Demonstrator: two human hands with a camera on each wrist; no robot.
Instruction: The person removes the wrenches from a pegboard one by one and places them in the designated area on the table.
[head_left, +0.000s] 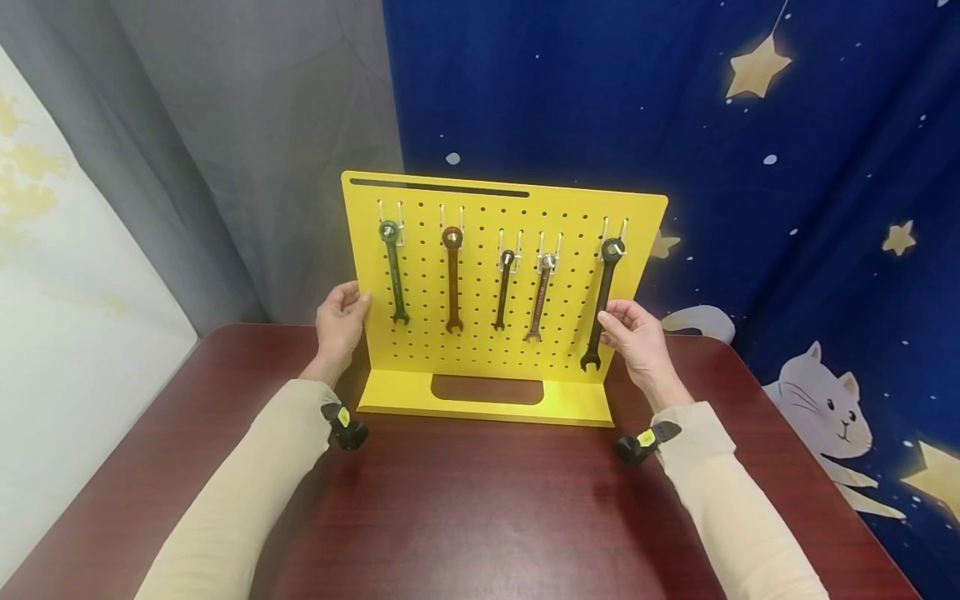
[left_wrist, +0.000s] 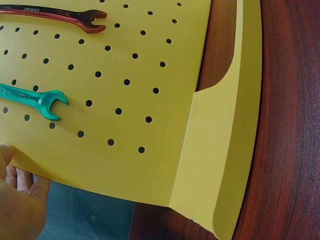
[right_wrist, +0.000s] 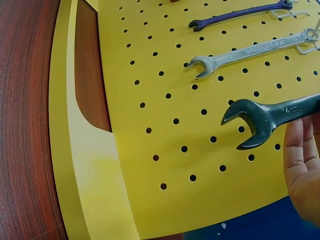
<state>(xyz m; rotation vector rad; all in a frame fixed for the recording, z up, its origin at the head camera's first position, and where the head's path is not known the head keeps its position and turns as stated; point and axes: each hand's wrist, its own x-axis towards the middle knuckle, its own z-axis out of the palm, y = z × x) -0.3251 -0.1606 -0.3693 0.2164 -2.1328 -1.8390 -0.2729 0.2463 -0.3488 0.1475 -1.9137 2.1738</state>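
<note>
A yellow pegboard [head_left: 480, 350] stands on the table, with several wrenches hanging from hooks. At its left edge my left hand [head_left: 341, 321] grips the board, thumb in front and fingers behind. Nearest that hand hangs a green wrench [head_left: 395, 275]. My right hand [head_left: 637, 342] pinches the handle of the large black wrench [head_left: 604, 292] at the far right; its open end [right_wrist: 257, 122] points down in the head view. Between them hang a reddish-brown wrench [head_left: 453, 283], a small dark wrench [head_left: 503, 292] and a silver wrench [head_left: 539, 300].
The dark red wooden table [head_left: 480, 508] extends in front of the board. The board's foot [head_left: 397, 392] has a cut-out in its middle. Behind are a grey curtain [head_left: 277, 125] and a blue curtain [head_left: 562, 92] with stars and a cat.
</note>
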